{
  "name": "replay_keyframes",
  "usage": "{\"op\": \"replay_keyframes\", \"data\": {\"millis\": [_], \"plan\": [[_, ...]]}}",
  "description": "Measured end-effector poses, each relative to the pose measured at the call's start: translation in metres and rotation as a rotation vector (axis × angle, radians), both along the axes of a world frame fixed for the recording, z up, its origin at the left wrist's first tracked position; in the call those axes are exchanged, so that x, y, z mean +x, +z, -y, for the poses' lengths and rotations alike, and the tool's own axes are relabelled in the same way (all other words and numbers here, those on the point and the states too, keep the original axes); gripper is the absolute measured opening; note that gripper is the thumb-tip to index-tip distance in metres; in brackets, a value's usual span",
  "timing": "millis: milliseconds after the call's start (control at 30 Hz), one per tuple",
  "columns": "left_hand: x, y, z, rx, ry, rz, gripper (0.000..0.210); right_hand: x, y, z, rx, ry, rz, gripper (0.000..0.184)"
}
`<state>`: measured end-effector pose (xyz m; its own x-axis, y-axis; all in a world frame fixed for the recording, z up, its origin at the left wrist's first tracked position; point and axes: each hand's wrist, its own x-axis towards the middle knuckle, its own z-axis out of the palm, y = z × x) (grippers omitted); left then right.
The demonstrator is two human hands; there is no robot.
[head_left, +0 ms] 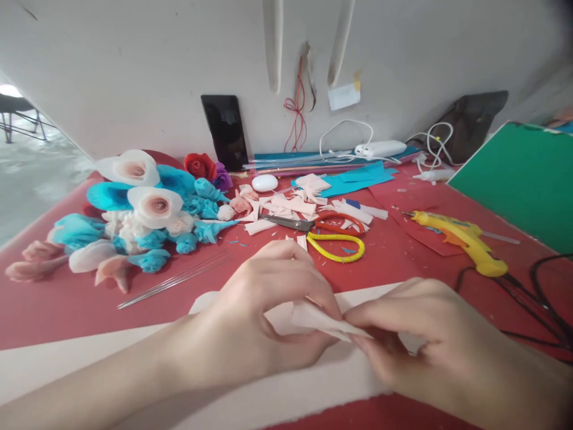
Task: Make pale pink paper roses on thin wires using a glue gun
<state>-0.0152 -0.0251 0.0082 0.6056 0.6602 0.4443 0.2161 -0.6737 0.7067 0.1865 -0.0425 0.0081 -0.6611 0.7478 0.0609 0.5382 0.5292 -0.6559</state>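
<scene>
A folded piece of pale pink crepe paper [320, 319] is held between both hands, above a large pale sheet [290, 394] spread over the red table. My left hand [268, 304] curls around the piece, thumb beneath and fingers above. At its right-hand tip, my right hand [416, 334] pinches the paper between thumb and fingers. Just beyond the hands lie scissors [313, 230] with one red and one yellow handle, blades pointing left. Pale paper scraps [290, 206] are scattered around the blades.
Finished paper flowers [152, 206] in blue, white and pink are heaped at left, with thin metal wires [174, 280] in front. At right lie a yellow glue gun [461, 239] with black cables and a green board [519, 179]. A phone [224, 131] leans on the back wall.
</scene>
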Motion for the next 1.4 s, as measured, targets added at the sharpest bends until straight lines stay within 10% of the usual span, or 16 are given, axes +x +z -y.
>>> {"op": "replay_keyframes", "data": {"millis": [967,1400], "plan": [[-0.005,-0.004,0.002,0.018,-0.105,0.109,0.034,0.01,0.001,-0.006,-0.5,0.024,-0.054,0.036],[-0.005,0.011,-0.002,0.206,-0.087,0.035,0.013,0.005,0.007,-0.009,-0.73,0.067,-0.174,0.037]]}}
